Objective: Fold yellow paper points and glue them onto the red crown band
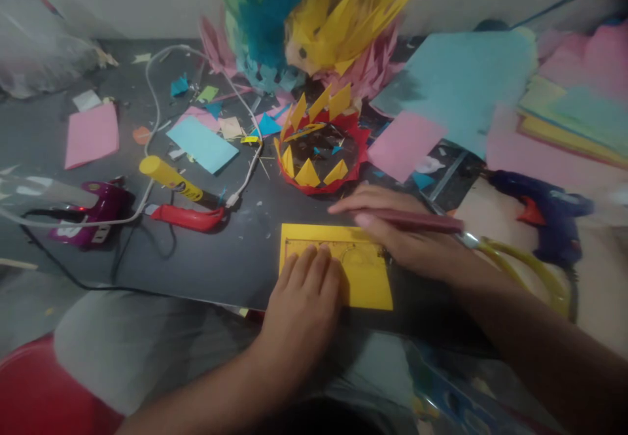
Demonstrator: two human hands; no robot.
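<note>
right hand (415,245) pinches probable pen (417,220); flat left hand (305,294) presses yellow paper (367,288); spiky ring (318,187) beyond.

Dim, grey, flat light leaves the counter (220,265) murky, with deep shadow just right of the yellow sheet (366,294). Haze and blur soften the print on the yellow tube (169,178), while shapes smear toward the edges and the upper right corner darkens

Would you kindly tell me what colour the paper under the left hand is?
The paper is yellow, as the head view shows.
</note>
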